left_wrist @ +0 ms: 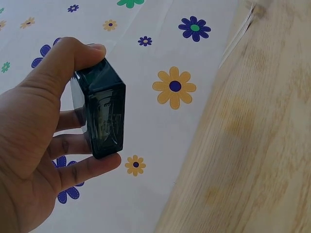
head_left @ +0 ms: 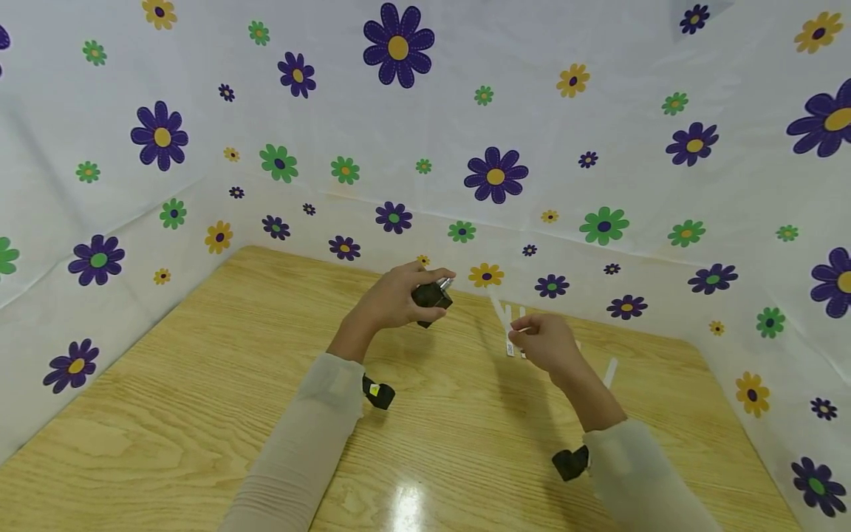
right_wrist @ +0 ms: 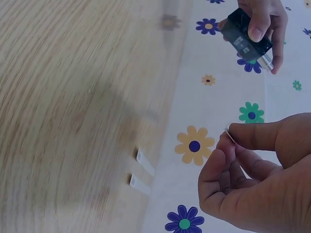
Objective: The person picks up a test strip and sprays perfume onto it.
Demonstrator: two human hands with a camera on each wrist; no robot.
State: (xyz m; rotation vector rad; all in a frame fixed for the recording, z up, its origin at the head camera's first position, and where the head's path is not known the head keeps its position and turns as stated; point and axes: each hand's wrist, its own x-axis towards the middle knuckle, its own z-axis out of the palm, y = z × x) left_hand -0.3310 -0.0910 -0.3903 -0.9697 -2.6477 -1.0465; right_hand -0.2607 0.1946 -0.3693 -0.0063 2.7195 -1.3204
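My left hand (head_left: 394,299) grips a dark glass perfume bottle (head_left: 428,297), raised over the far part of the table. Its silver spray nozzle (right_wrist: 266,62) points towards the right hand, with a fingertip right at it. In the left wrist view the bottle (left_wrist: 106,116) shows its base, thumb on one edge and fingers along the other. Between thumb and fingertips my right hand (head_left: 548,346) pinches a narrow white paper strip (head_left: 497,307). That strip stands up at a slant, its free end towards the bottle; the right wrist view shows it nearly edge-on.
Two white strips with small printed ends, one strip (right_wrist: 144,162) beside another strip (right_wrist: 139,183), lie near the table's back edge. Another white strip (head_left: 610,372) lies right of the right forearm. A white flower-print sheet (head_left: 319,133) rises behind the wooden table (head_left: 199,384).
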